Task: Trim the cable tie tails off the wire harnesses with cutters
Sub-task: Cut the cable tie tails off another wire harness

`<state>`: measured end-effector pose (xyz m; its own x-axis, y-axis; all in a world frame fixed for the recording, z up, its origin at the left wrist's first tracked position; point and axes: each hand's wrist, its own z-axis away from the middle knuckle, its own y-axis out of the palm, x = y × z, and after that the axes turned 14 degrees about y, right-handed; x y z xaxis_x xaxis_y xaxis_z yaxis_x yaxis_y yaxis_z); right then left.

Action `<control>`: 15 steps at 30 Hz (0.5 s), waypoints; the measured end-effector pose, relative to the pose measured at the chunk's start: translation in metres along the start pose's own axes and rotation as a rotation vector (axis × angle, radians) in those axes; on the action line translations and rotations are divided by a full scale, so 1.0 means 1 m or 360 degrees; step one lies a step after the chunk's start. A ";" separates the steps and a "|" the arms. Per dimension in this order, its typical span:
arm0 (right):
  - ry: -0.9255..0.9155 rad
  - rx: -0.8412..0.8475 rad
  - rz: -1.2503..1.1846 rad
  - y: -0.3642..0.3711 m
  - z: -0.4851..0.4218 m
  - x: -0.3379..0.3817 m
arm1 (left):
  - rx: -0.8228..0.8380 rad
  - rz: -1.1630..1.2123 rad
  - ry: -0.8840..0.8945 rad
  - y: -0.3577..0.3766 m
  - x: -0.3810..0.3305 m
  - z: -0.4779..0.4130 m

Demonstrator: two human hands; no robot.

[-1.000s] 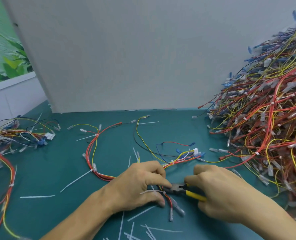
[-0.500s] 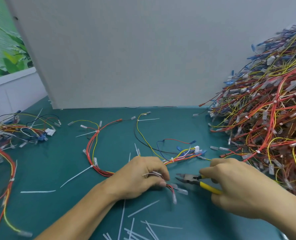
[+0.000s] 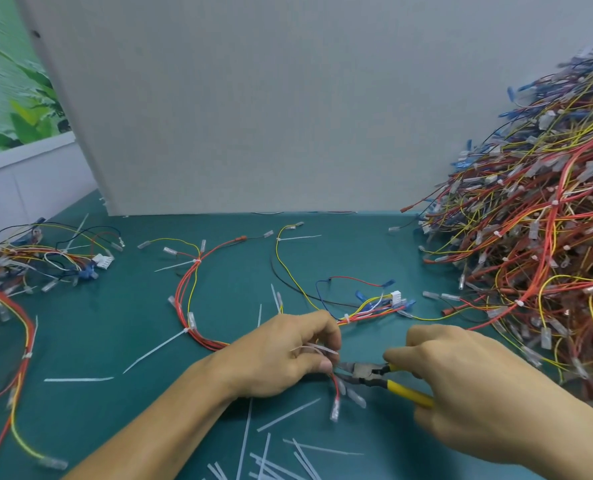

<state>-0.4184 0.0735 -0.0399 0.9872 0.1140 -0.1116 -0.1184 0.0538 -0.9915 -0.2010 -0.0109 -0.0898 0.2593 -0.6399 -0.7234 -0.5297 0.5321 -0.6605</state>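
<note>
Harness pile [image 3: 530, 254] cut off at right edge, blurred.

Right of the right hand [image 3: 461, 382] a tall harness heap [image 3: 537, 244] walls the way — cutters [image 3: 367, 372] fill the gap to the left hand [image 3: 277, 358]. Beyond both, open mat [image 3: 232, 292] runs to the grey board [image 3: 236, 116], crossed by the held harness [image 3: 184, 299].

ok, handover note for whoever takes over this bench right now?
Left hand: grips the wire harness, with a tie tail across its fingers.
Right hand: holds the yellow-handled cutters, jaws open next to the left thumb; no cut made yet.
Done: cut tails lie on the green mat.
Left: this tail, then the long tails elsewhere on the same harness. The small bundle at left also shows tails. The big pile at right: cannot tell if trimmed.
</note>
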 end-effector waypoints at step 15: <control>0.0107 0.0067 0.0110 0.001 0.002 0.013 | -0.0124 -0.0074 -0.0005 -0.001 -0.005 -0.004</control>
<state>-0.4061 0.0771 -0.0423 0.9813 0.0519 -0.1854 -0.1895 0.0899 -0.9778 -0.2049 -0.0109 -0.0850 0.2876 -0.6613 -0.6928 -0.5781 0.4569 -0.6761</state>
